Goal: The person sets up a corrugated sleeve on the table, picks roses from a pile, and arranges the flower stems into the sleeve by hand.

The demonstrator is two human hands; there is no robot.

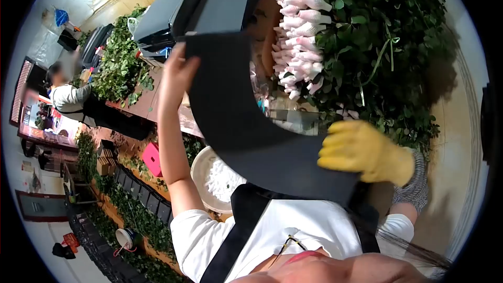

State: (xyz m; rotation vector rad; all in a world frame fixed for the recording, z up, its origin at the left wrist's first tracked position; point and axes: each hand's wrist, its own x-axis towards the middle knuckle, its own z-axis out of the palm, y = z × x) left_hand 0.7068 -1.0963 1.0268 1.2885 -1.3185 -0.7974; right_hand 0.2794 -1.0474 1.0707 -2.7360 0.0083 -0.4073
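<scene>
Wisps of dark hair cross the lower right, closest to the lens, beside the wearer's white T-shirt and black apron straps. Just beyond, raised in front of the chest, a flexible black sheet bends in a broad arc, its hollow side facing the stacked flowers.

Bare and slightly blurred, the left hand pinches the upper left edge of the sheet between thumb and fingers. At the opposite end the right hand, in a yellow glove, has its fingers folded over the edge, close together; its thumb is hidden. A grey knitted cuff covers that wrist.

No writing can be read; the marks on a red packet at lower left are too small.

Behind the left forearm, a pale round basin holds a heap of small white pieces. Farther off stands a white bucket, its contents unclear. Pink-and-white mesh sleeves wrap the flower heads, stacked in rows beside dense green foliage. At far left stands a co-worker.
</scene>
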